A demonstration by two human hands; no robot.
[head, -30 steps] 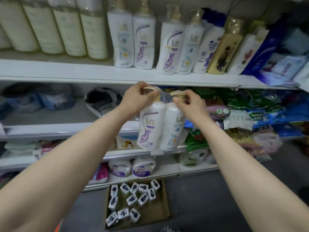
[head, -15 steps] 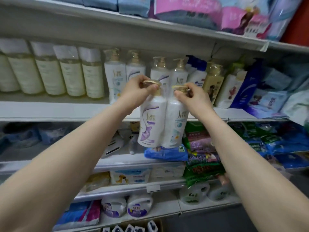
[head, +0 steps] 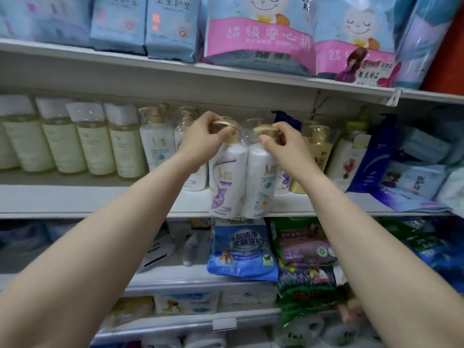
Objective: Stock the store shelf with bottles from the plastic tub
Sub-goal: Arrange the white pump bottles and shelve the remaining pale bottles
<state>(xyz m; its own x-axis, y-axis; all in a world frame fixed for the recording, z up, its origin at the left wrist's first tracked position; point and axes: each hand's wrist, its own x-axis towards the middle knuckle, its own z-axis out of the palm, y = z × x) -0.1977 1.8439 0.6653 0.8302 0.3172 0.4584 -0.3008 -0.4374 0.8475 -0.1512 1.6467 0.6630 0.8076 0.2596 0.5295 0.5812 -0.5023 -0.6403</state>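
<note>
Starting at the left, the middle shelf point(head: 100, 199) already carries a row of pale yellow bottles point(head: 93, 144) with white caps, then white pump bottles point(head: 157, 144) of the same kind as those in hand, so part of the stocking looks done.

The left hand point(head: 208, 139) pinches a gold pump head, fingers curled over it and thumb beneath. The twin pack point(head: 241, 182), two white bottles wrapped together in clear film, hangs in front of that row with its base about level with the shelf's front lip; I judge it not yet set down. The right hand point(head: 283, 146) grips the other gold pump in the same curled pinch. Beyond it stand a gold bottle point(head: 319, 149) and a blue pouch point(head: 376, 156).

The plastic tub is out of view, so how many bottles remain cannot be told.

As for writing, the pale blue packs point(head: 173, 26) on the top shelf read 卫生护垫. The held bottles bear a slanted script logo too blurred to spell, one with a purple ribbon mark. Below them, a blue bag point(head: 242, 247) appears to read 深层洁净 柔顺蓬松. The pink-banded pack point(head: 261, 38) above seems to say 超级安心裤.
</note>
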